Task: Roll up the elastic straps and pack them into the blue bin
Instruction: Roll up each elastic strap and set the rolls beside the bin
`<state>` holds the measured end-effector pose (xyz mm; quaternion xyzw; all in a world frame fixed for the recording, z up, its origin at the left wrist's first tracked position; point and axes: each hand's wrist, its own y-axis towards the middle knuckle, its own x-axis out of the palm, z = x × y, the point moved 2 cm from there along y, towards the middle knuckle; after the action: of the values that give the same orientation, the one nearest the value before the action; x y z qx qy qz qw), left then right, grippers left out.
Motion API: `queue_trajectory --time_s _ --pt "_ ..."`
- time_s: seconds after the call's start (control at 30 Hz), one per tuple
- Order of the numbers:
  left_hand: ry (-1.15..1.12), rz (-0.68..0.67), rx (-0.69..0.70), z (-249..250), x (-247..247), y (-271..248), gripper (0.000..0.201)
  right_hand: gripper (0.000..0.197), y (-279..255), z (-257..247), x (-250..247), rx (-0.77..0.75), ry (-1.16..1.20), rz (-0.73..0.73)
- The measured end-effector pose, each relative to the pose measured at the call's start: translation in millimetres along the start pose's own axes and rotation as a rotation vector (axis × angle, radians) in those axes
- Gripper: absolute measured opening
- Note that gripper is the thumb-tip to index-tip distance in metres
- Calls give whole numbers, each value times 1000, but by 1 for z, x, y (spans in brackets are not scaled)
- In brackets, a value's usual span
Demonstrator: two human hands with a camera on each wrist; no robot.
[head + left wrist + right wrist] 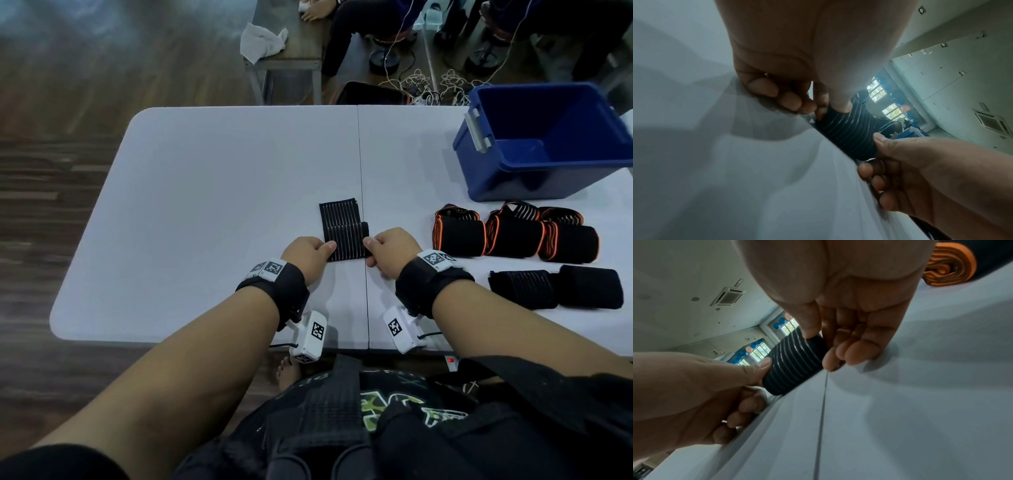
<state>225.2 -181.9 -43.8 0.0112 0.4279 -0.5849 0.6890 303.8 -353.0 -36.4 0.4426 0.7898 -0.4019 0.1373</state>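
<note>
A black elastic strap (342,229) with thin white stripes lies on the white table (212,212), partly rolled, its flat tail stretching away from me. My left hand (308,251) pinches the roll's left end with thumb on top. My right hand (383,251) pinches the right end the same way. The wrist views show the roll (849,136) (795,365) held between both thumbs and the curled fingers beneath. The blue bin (548,144) stands at the table's far right, seemingly with nothing in it.
Three orange-edged rolled straps (513,233) lie in a row right of my hands, with two black rolls (555,287) nearer the front edge. The table seam (361,171) runs under the strap. Another person, a bench and cables sit beyond the table.
</note>
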Motion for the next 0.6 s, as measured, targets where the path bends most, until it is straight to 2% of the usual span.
queue_trajectory --time_s 0.1,0.27,0.37,0.5,0.6 --pt "55 -36 -45 1 0 2 50 40 0 -3 3 87 13 3" --pt "133 -26 -97 6 -2 2 49 41 1 -8 11 182 62 52" --pt "188 38 -102 6 -4 -1 50 38 -2 -16 8 127 -200 115" --pt "159 203 21 8 -7 -6 30 19 -3 -21 10 37 -280 152" --pt "250 205 113 13 -5 -8 33 17 -3 -21 12 25 -212 150"
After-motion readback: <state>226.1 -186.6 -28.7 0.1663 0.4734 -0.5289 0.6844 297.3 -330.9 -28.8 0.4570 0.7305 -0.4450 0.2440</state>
